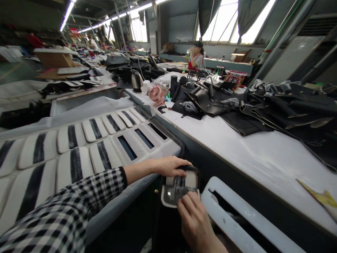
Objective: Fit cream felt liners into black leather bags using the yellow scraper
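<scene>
Before me is a black bag-like piece point(168, 225) with a pale-edged dark flap point(168, 196) and a pale panel with a dark stripe point(191, 180) at its top. My left hand point(172, 166) reaches across from the left, its thumb and fingers pinching the upper edge of the pale panel. Nearer to me, my right hand point(193, 214) has its fingers curled closed against the right end of the dark flap. What its fingertips hold, if anything, is hidden.
Pale pads with dark stripes point(76, 165) lie in rows on the left table. A white slotted frame point(237, 211) stands right of my hands. Black leather pieces point(295, 109), a pink fan point(156, 94) and a kettle point(136, 80) sit on the long white table point(210, 140). A person sits beyond.
</scene>
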A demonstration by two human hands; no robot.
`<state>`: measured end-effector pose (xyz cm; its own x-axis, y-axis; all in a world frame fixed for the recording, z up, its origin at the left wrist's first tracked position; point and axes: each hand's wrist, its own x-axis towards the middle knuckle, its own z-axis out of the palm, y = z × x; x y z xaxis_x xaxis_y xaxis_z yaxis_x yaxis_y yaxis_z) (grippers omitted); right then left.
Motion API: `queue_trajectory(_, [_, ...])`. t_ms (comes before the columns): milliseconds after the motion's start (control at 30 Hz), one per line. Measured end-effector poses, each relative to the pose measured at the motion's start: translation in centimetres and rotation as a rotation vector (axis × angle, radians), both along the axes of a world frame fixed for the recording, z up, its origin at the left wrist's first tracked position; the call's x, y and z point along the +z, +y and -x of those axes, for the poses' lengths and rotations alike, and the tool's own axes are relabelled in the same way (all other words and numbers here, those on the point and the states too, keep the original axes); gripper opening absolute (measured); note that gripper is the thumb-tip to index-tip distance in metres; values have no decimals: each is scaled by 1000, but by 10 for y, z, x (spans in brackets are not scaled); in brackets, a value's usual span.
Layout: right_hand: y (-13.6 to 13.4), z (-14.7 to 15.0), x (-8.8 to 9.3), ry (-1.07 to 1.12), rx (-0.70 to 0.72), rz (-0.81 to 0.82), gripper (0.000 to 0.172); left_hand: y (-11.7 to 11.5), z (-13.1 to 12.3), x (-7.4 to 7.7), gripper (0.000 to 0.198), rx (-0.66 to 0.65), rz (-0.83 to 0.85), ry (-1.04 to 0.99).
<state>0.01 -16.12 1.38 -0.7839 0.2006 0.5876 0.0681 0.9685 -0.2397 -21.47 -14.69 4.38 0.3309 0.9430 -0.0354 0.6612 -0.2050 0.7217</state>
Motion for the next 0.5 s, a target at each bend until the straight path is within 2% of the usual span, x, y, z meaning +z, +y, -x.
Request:
queue_trajectory(133, [-18,-25,2,-108,74,-97,37,0,-11,-4,43,-59,-9,-52])
queue_trajectory(200, [-31,-31,-3,-162,93,-126,37,3,-14,-5,43,-63,-3,-40])
queue_trajectory(333, [-59,-31,-16,-64,95,-88,40,7,-12,-2,44,-1,40,20])
queue_trajectory(400, [-62,-30,-10,-38,100,-54,39,6,-9,1,50,40,79,38])
queue_trajectory(500, [-42,-34,12,-59,98,43,26,1,-9,2,70,67,34,71])
